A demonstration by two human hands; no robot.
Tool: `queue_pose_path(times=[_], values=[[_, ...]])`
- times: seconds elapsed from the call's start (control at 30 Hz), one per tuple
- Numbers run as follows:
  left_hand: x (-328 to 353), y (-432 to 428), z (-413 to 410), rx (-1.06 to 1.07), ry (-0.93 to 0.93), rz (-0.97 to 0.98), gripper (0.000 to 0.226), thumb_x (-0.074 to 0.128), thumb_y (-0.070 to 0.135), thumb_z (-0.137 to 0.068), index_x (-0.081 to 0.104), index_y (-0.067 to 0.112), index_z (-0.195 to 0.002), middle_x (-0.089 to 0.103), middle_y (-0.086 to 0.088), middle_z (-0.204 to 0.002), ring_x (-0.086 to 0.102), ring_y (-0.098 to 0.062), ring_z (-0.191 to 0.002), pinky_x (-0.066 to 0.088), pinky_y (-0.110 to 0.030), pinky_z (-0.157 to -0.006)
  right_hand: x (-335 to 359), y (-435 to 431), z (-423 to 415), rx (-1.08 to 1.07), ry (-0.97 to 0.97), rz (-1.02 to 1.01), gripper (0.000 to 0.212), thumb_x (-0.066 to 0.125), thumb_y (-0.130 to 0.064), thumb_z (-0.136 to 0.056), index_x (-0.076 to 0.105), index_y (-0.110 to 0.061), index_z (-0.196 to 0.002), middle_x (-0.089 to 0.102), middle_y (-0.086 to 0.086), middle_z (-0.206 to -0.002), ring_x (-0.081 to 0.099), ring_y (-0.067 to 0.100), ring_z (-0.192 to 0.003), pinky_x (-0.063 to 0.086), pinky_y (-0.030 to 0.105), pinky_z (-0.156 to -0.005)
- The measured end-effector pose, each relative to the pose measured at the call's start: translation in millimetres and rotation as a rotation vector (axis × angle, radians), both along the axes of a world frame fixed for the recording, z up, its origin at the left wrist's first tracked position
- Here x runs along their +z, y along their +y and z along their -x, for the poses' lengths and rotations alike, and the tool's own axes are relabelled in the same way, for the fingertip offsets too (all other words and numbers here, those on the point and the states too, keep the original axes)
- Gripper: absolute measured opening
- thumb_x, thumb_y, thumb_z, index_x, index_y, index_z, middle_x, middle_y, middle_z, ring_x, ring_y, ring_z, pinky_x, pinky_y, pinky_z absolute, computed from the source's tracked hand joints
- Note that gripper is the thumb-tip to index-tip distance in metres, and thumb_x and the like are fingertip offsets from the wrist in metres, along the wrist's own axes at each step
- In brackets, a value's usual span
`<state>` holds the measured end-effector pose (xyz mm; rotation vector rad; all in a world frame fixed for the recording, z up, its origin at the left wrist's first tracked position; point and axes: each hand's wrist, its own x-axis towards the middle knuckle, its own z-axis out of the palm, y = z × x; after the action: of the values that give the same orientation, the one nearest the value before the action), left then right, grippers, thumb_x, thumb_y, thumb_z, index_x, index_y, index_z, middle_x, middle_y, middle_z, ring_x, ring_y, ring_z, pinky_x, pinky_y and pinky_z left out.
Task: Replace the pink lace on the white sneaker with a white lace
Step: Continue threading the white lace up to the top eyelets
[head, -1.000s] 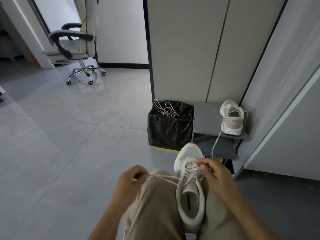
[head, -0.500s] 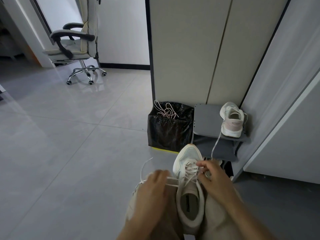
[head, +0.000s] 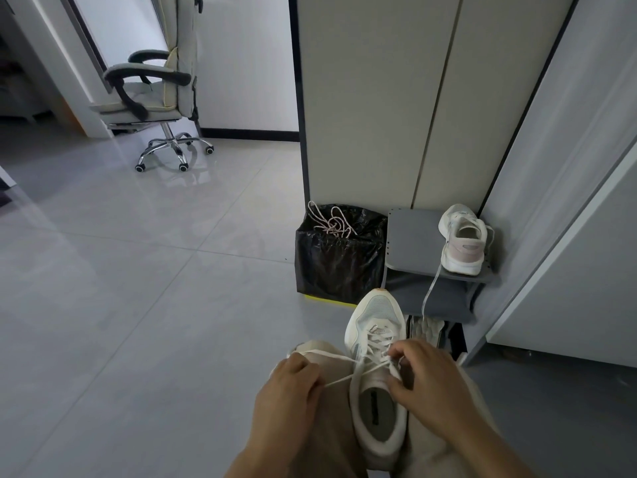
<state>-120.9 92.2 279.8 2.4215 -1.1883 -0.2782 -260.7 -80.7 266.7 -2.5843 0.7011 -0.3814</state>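
Observation:
A white sneaker (head: 375,319) lies between my knees, toe pointing away, with a white lace (head: 377,339) crossed through its eyelets. My left hand (head: 289,391) grips one loose end of that lace, which runs taut to the shoe's left side. My right hand (head: 424,377) pinches the lace at the upper eyelets on the right. A pink lace (head: 332,222) lies bundled on top of a black bin bag (head: 337,260).
A second white sneaker (head: 463,239) stands on a grey shoe rack (head: 413,243), one lace end hanging over the edge. Tall cabinet panels (head: 379,98) rise behind. An office chair (head: 155,94) stands far left on the grey tiled floor (head: 138,288).
My left hand swung right toward the shoe, then drew back left, and the lace end it holds is pulled straight. My right hand stays at the eyelets.

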Motion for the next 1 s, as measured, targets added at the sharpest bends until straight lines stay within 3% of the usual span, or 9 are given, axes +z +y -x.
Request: queue_pose_path(times=[0.23, 0.33, 0.4, 0.47, 0.53, 0.6, 0.73, 0.87, 1.0], values=[[-1.3, -20.2, 10.7, -0.003, 0.090, -0.066, 0.028, 0.036, 0.035, -0.096, 0.058, 0.029, -0.113, 0.052, 0.011, -0.118, 0.049, -0.009, -0.110, 0.038, -0.024, -0.096, -0.3, 0.9, 0.9, -0.003, -0.014, -0.017, 0.025, 0.072, -0.025, -0.071, 0.056, -0.032, -0.089, 0.049, -0.020, -0.090, 0.051, -0.001, -0.075, 0.032, 0.010, -0.072], [-6.6, -36.7, 11.2, 0.006, 0.179, -0.076, 0.034, 0.030, 0.056, -0.082, 0.060, 0.041, -0.090, 0.061, 0.018, -0.086, 0.058, -0.005, -0.081, 0.049, -0.031, -0.081, -0.4, 1.5, 0.0, -0.059, -0.028, -0.057, 0.036, 0.070, -0.026, -0.074, 0.054, -0.029, -0.105, 0.053, -0.018, -0.097, 0.054, 0.002, -0.083, 0.041, 0.019, -0.078], [4.1, -45.4, 13.9, 0.136, 0.507, 0.040, 0.031, 0.041, 0.052, -0.082, 0.062, 0.032, -0.072, 0.057, 0.007, -0.066, 0.056, -0.015, -0.061, 0.048, -0.031, -0.059, -1.3, 2.0, -0.5, -0.059, -0.015, -0.037, 0.037, 0.068, -0.031, -0.077, 0.053, -0.029, -0.110, 0.053, -0.016, -0.102, 0.054, 0.004, -0.087, 0.043, 0.022, -0.082], [14.8, -54.7, 15.6, 0.357, 0.980, 0.275, 0.027, 0.055, 0.025, -0.089, 0.065, 0.019, -0.064, 0.051, -0.004, -0.057, 0.043, -0.017, -0.050, 0.034, -0.023, -0.043, -1.8, 1.8, -0.6, -0.053, -0.004, -0.033, 0.038, 0.066, -0.033, -0.078, 0.052, -0.029, -0.113, 0.053, -0.015, -0.105, 0.053, 0.005, -0.088, 0.040, 0.021, -0.082], [21.8, -61.2, 12.5, 0.513, 1.254, 0.490, 0.016, 0.057, 0.011, -0.089, 0.065, 0.000, -0.081, 0.047, -0.006, -0.051, 0.035, -0.013, -0.043, 0.027, -0.020, -0.039, -2.0, 1.2, -0.5, -0.055, -0.003, -0.034, 0.039, 0.066, -0.032, -0.077, 0.053, -0.027, -0.114, 0.054, -0.013, -0.106, 0.054, 0.006, -0.089, 0.039, 0.020, -0.081], [26.0, -66.0, 4.6, 0.606, 1.358, 0.654, 0.017, 0.058, 0.008, -0.088, 0.064, -0.007, -0.092, 0.048, -0.005, -0.050, 0.030, -0.010, -0.037, 0.024, -0.018, -0.036, -1.9, 1.2, -0.1, -0.058, 0.004, -0.050, 0.039, 0.066, -0.031, -0.077, 0.052, -0.027, -0.114, 0.053, -0.016, -0.106, 0.053, 0.005, -0.089, 0.039, 0.019, -0.082], [54.5, -68.8, -6.8, 0.408, 1.067, 0.763, 0.007, 0.054, 0.007, -0.091, 0.055, 0.001, -0.092, 0.067, -0.009, -0.077, 0.031, -0.007, -0.036, 0.025, -0.015, -0.034, 6.0, 0.5, 0.4, -0.105, -0.240, -0.241, 0.029, 0.066, -0.011, -0.082, 0.055, -0.027, -0.103, 0.051, -0.021, -0.096, 0.055, 0.003, -0.084, 0.042, 0.009, -0.071], [87.4, -75.6, -0.2, -0.170, 0.741, 0.329, 0.006, 0.061, 0.009, -0.087, 0.057, 0.012, -0.090, 0.065, -0.001, -0.072, 0.044, 0.004, -0.042, 0.034, -0.010, -0.044, 31.4, 0.9, -7.4, -0.017, -0.518, -0.439, 0.040, 0.060, -0.002, -0.081, 0.057, -0.025, -0.114, 0.050, -0.021, -0.111, 0.054, 0.012, -0.077, 0.046, 0.019, -0.066], [99.4, -79.4, 4.0, -0.329, 0.685, 0.302, 0.012, 0.064, 0.004, -0.084, 0.058, 0.014, -0.087, 0.058, 0.002, -0.064, 0.047, 0.005, -0.044, 0.035, -0.007, -0.047, 55.4, -0.6, -16.0, -0.016, -0.350, -0.509, 0.013, 0.066, -0.009, -0.082, 0.068, -0.020, -0.090, 0.066, -0.002, -0.080, 0.060, 0.013, -0.073, 0.045, 0.018, -0.060]])
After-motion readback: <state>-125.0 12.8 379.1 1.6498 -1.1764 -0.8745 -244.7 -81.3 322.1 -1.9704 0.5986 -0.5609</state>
